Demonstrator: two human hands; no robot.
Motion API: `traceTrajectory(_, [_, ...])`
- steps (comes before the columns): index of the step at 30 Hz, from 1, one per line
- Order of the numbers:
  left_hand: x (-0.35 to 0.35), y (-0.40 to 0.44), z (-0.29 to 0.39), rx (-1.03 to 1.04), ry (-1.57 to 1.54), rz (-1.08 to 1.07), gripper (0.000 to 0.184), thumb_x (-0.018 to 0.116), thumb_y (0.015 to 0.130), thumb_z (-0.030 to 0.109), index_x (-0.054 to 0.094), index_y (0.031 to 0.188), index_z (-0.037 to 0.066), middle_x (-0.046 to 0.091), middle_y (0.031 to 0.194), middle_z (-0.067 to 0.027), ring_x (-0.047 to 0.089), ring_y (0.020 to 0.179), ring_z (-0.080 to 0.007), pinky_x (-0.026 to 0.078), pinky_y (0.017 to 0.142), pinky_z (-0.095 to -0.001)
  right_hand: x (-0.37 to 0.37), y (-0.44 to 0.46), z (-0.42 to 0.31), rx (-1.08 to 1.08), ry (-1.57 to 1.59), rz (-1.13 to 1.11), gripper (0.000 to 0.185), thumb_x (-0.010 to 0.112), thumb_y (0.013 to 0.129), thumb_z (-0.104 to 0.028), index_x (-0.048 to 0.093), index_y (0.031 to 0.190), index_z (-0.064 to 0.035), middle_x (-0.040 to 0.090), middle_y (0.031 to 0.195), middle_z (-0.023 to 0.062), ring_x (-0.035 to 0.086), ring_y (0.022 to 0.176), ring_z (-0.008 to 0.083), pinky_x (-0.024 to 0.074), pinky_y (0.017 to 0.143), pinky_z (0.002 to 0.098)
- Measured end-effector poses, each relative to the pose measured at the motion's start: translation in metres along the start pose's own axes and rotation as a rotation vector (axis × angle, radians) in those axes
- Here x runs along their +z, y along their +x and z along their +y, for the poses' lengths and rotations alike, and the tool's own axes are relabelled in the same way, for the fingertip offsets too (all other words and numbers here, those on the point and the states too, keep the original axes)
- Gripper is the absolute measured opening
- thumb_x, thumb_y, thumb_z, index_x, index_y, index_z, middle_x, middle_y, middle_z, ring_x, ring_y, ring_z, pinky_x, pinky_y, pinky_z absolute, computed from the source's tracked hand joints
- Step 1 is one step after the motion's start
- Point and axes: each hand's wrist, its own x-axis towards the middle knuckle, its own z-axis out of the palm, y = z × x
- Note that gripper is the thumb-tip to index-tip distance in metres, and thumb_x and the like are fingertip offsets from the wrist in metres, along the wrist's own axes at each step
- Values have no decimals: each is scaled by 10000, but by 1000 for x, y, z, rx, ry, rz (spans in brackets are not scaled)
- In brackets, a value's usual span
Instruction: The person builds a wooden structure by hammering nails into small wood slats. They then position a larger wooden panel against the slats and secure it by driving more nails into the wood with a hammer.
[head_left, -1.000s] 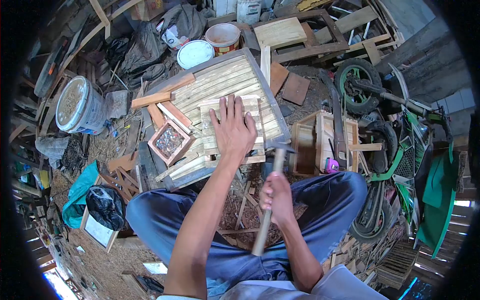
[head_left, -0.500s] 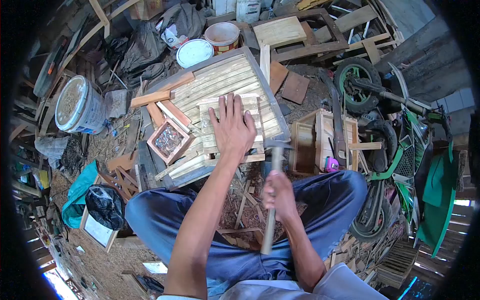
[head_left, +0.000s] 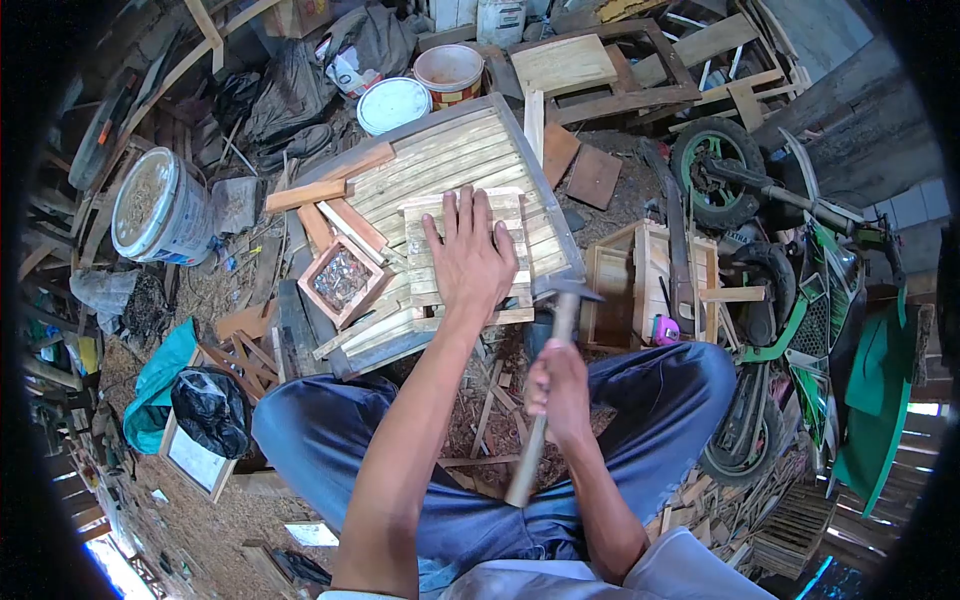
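Observation:
My left hand (head_left: pixel 472 260) lies flat with fingers spread on a small slatted wooden panel (head_left: pixel 418 262). That panel rests on a larger slatted work board (head_left: pixel 440 150) with a grey border. In my right hand (head_left: pixel 556 395) is a hammer (head_left: pixel 566 318), gripped round the middle of its handle. The hammer's head is up, close to the board's lower right corner, and the handle end hangs over my lap. Left of the panel stands a square wooden box (head_left: pixel 343 280) of small metal pieces, probably nails. Loose wood strips (head_left: pixel 306 196) lie beside it.
A wooden box frame (head_left: pixel 648 280) stands to the right, with a handsaw (head_left: pixel 678 260) and a pink tape measure (head_left: pixel 665 330) on it. Beyond is a green motorbike (head_left: pixel 800 330). Buckets (head_left: pixel 160 210) stand left and a white lid (head_left: pixel 394 106) lies at the back. Wood scraps cover the floor.
The hammer's head has shifted slightly to the right and its handle end a little to the left, tilting it more. My left hand stays on the panel.

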Motion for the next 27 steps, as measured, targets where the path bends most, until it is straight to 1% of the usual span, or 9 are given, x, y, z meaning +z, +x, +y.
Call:
traceTrajectory(3, [2, -1, 4, 3, -15, -6, 557, 418, 952, 305, 426, 1426, 11, 399, 1506, -141, 287, 1436, -329, 158, 1172, -577, -5, -3, -11, 102, -194, -54, 266, 456, 1042, -372, 427, 920, -137, 383, 649, -41, 345, 475, 54, 267, 388, 212])
traceTrajectory(6, [2, -1, 0, 2, 3, 8, 556, 422, 951, 306, 431, 1423, 13, 400, 1506, -141, 292, 1435, -326, 161, 1171, -578, -4, 3, -3, -51, 24, 84, 227, 457, 1041, -333, 443, 940, -131, 382, 649, -36, 329, 468, 57, 249, 386, 216])
traceTrajectory(10, [3, -3, 4, 7, -2, 10, 552, 422, 951, 307, 437, 1420, 15, 399, 1508, -137, 293, 1435, -324, 162, 1170, -580, 0, -4, -6, 114, -132, -30, 253, 473, 1035, -361, 443, 920, -137, 379, 659, -45, 318, 469, 50, 247, 394, 211])
traceTrajectory(13, [1, 0, -1, 10, 11, 15, 551, 422, 952, 308, 440, 1419, 17, 400, 1508, -135, 291, 1437, -322, 161, 1171, -582, -2, 1, 0, -54, 32, 22, 256, 479, 1034, -360, 450, 926, -130, 376, 658, -43, 315, 468, 51, 246, 397, 212])
traceTrajectory(16, [2, -1, 3, 4, 4, 5, 549, 413, 953, 308, 442, 1420, 20, 400, 1508, -133, 287, 1440, -318, 160, 1172, -581, -5, 2, -9, 127, -161, -73, 258, 458, 1046, -343, 422, 903, -131, 379, 647, -43, 340, 472, 52, 264, 389, 217])
traceTrajectory(20, [2, 0, 0, 1, 10, 14, 546, 403, 955, 305, 442, 1420, 22, 401, 1508, -131, 283, 1442, -317, 158, 1174, -578, -5, 3, -5, -58, 33, 39, 260, 483, 1034, -358, 445, 913, -132, 378, 646, -40, 323, 463, 58, 250, 385, 217])
traceTrajectory(22, [2, 0, 1, -3, 5, 14, 545, 400, 957, 304, 441, 1421, 22, 402, 1507, -130, 280, 1443, -316, 157, 1175, -577, -3, 2, -4, 110, -196, -40, 245, 480, 1031, -346, 437, 920, -132, 384, 649, -32, 323, 460, 65, 246, 383, 220])
traceTrajectory(24, [1, -1, 2, -8, -13, -2, 544, 400, 958, 304, 440, 1422, 22, 403, 1506, -129, 278, 1444, -315, 157, 1175, -576, -2, -1, -8, 108, -153, -57, 240, 478, 1033, -337, 437, 920, -130, 384, 646, -33, 325, 462, 63, 243, 385, 222])
traceTrajectory(27, [0, 0, 1, 4, 3, 11, 542, 401, 959, 303, 442, 1420, 22, 404, 1505, -130, 278, 1444, -316, 155, 1176, -574, -3, 3, -4, -62, -4, 43, 245, 485, 1032, -337, 439, 917, -126, 384, 639, -34, 327, 462, 63, 238, 390, 221])
